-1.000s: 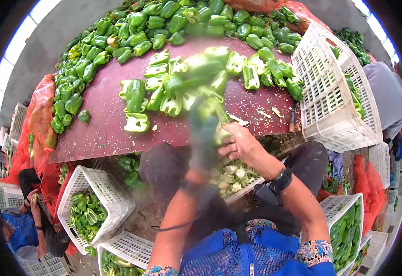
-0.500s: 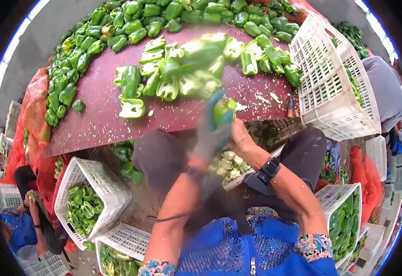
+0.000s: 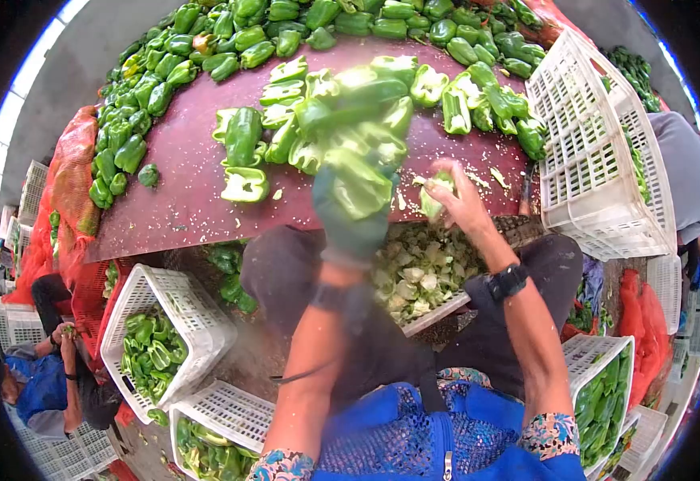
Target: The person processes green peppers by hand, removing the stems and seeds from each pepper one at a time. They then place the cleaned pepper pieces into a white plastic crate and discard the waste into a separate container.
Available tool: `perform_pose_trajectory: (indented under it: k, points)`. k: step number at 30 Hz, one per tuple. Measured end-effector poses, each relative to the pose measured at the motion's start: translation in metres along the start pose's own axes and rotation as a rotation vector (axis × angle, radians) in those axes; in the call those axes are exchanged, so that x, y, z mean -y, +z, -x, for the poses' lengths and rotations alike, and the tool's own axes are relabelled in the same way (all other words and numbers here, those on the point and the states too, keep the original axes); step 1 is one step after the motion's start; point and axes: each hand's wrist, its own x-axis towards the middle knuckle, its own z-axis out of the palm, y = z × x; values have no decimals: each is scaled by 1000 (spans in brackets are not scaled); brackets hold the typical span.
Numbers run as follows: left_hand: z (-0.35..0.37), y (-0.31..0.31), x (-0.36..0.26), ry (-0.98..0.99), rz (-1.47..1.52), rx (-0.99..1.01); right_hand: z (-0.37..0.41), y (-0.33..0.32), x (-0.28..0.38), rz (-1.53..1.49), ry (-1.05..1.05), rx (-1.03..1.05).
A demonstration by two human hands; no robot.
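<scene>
My left hand [image 3: 350,220], in a dark glove smeared by motion, is closed on a cut green bell pepper [image 3: 358,191] at the near side of the pile of halved peppers [image 3: 286,112]. My bare right hand [image 3: 463,200] pinches a pale green pepper core [image 3: 435,197] over the table's near edge. Both hands are apart. Below them, between my knees, a white tray [image 3: 438,311] holds many pale cores. Seeds lie scattered over the dark red tabletop [image 3: 181,176].
Whole green peppers [image 3: 145,80] line the far and left edges of the table. A white crate [image 3: 582,136] leans at the right. Crates of cut peppers stand at lower left [image 3: 205,333] and lower right [image 3: 594,345]. Another person [image 3: 53,385] sits at far left.
My hands have separated. The left, with the cut pepper, has shifted slightly left; the right has moved right and up with the core. The tray of cores shows more fully.
</scene>
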Motion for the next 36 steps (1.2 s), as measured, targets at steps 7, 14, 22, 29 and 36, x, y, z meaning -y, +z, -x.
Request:
perform_pose_trajectory:
  k: [7, 14, 22, 29, 36]
  points:
    - [-1, -1, 16, 249, -277, 150, 4, 31, 47, 587, -685, -334]
    - [11, -17, 40, -107, -245, 36, -21, 50, 34, 991, -741, -180]
    - [7, -6, 7, -521, 453, 27, -54, 20, 20, 647, -473, 5]
    - [14, 5, -2, -97, 73, 63, -6, 17, 39, 580, -524, -310]
    - [25, -1, 21, -294, 88, -46, 17, 79, 35, 910, -473, -118]
